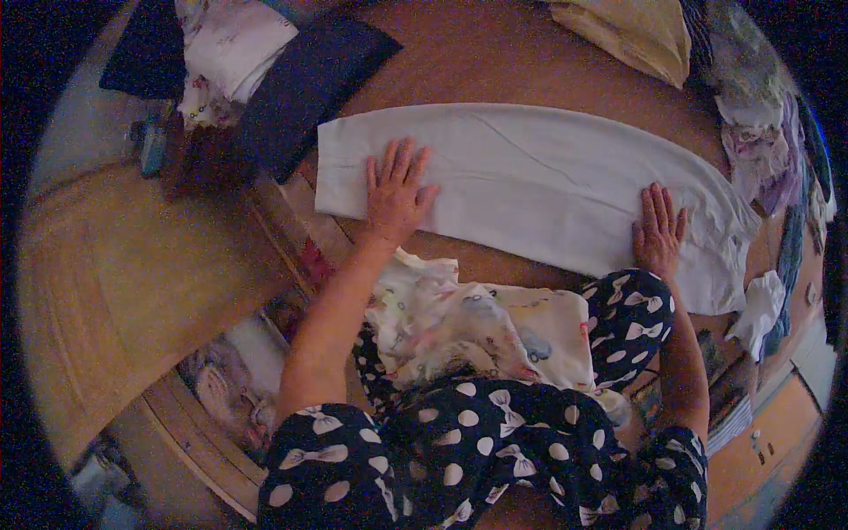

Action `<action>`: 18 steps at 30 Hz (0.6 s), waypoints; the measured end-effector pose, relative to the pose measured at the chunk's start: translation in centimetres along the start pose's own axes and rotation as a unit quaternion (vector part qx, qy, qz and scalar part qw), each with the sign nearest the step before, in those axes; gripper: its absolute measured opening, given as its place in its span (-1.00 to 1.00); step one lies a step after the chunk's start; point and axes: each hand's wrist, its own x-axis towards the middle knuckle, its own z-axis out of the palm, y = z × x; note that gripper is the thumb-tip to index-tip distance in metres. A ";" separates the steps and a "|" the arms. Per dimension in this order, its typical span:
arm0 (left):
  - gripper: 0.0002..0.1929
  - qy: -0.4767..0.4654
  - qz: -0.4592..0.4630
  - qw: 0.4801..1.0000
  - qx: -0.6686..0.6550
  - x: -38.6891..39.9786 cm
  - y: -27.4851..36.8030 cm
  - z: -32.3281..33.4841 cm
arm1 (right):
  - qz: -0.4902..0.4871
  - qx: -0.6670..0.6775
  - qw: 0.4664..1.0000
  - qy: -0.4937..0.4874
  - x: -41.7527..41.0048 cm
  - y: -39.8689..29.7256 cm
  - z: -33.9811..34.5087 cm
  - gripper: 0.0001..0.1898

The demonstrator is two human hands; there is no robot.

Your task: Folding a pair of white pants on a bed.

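Note:
A long white garment, seemingly trousers (510, 172), lies folded lengthwise on a brown surface before me. Flat on its narrower left part rests my left hand (399, 189), fingers apart. My right hand (659, 228) presses palm down near its wider right end, where the cloth is wrinkled; its fingers are slightly spread. Neither hand grips anything. Across my lap is a crumpled cream cloth (490, 318) printed with small cars, just below the white garment. The undersides of both palms are hidden.
Dark folded cloth (311, 79) and a pale printed cloth (232, 46) lie at the upper left. A tan folded cloth (629, 36) sits at the upper right, with piled clothes (762, 146) along the right edge. On the left stands a wooden panel (152, 285) beside an open drawer (232, 397) holding clothes.

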 end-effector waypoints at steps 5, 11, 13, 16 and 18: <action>-0.29 0.042 -0.101 0.994 0.020 -2.6 -3.1 0.9 | -0.010 0.011 1.000 0.012 -0.1 -0.1 0.0 -0.29; -0.27 0.018 -0.171 0.980 0.098 -6.0 -7.5 -1.1 | 0.000 0.003 1.000 -0.029 -0.2 -0.1 -0.6 -0.27; -0.29 0.053 -0.133 0.977 0.160 -6.7 -8.6 -1.0 | 0.010 0.001 0.999 -0.043 0.3 -0.8 -0.9 -0.29; -0.31 -0.056 -0.184 0.959 0.207 -4.9 -6.7 -1.6 | 0.001 -0.005 1.000 -0.020 -0.2 0.3 -0.3 -0.27; -0.31 -0.029 -0.139 0.978 0.152 -3.7 -4.4 -2.4 | 0.003 -0.014 1.000 -0.010 -0.4 1.0 0.5 -0.26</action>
